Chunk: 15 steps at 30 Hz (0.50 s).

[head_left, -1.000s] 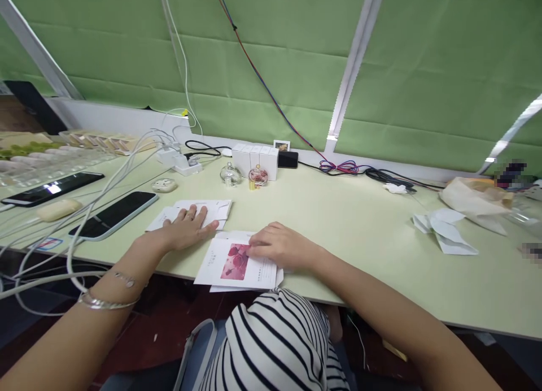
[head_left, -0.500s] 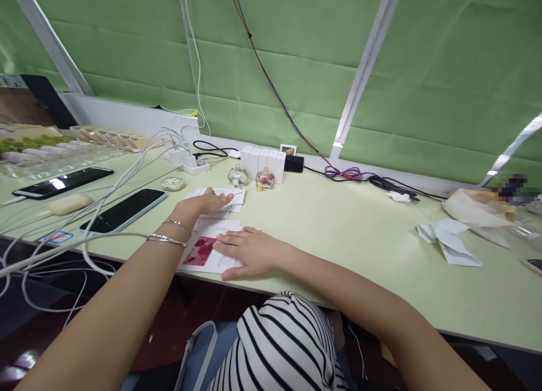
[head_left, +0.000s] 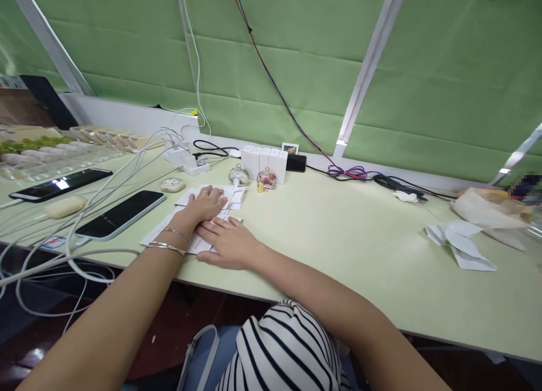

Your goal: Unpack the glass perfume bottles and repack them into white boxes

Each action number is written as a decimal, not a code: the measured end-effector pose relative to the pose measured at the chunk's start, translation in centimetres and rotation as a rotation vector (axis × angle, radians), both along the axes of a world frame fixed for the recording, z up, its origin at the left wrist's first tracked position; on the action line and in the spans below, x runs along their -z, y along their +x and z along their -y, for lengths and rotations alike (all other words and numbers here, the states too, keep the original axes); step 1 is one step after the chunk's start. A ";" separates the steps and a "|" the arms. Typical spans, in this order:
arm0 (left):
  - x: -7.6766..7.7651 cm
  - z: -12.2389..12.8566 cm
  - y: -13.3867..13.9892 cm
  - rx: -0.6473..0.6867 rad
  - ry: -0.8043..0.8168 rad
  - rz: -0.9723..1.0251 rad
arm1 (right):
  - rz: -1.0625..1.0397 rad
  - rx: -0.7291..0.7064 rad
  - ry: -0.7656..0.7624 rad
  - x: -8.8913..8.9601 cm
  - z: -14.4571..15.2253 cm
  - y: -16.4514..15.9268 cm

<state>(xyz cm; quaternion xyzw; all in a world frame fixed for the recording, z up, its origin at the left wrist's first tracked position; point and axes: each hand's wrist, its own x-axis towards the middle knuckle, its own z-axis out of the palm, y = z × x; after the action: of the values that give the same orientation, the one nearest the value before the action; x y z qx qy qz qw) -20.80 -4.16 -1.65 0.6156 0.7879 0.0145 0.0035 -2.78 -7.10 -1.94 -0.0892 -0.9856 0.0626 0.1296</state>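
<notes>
Some thin white card (head_left: 160,229) (flat, straight-edged) under left hand (head_left: 205,204), right hand (head_left: 231,244)

Even light covers the tabletop (head_left: 359,227); glare (one white patch) marks a smartphone (head_left: 64,184) at nine o'clock; the floor (head_left: 169,326) toward seven is dim.

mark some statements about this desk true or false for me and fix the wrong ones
1. The left hand and right hand both lie on flat white printed pieces of card or paper. True.
2. The shiny silver metal bracelets are on the right wrist. False: they are on the left wrist.
3. The round clear glass bottle with reddish contents stands in front of the white rectangular boxes. True.
4. The creased white paper sheet lies left of the hands. False: it lies to their right.
</notes>
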 end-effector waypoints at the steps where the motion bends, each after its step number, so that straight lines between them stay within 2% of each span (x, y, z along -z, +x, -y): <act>1: 0.0 0.2 -0.1 0.008 0.014 -0.016 | -0.015 -0.009 0.038 -0.1 0.0 0.2; 4: -0.3 0.8 -0.2 0.062 0.026 -0.076 | -0.101 -0.028 0.142 -0.6 -0.2 1.3; 8: -1.8 1.2 -0.1 0.004 -0.003 -0.005 | -0.218 0.026 0.143 -0.9 -1.4 4.7; 12: -5.6 1.0 0.4 0.012 0.018 -0.004 | -0.275 0.093 0.097 0.1 -4.3 10.5; 15: -9.3 0.1 1.3 -0.029 0.165 -0.033 | -0.344 0.246 0.031 1.0 -6.5 14.8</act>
<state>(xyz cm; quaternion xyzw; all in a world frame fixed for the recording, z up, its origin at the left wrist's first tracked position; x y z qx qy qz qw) -19.48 -4.26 7.67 0.6024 0.7929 0.0692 -0.0603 11.99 -0.60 -2.90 -0.1951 -0.9313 0.0456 0.3041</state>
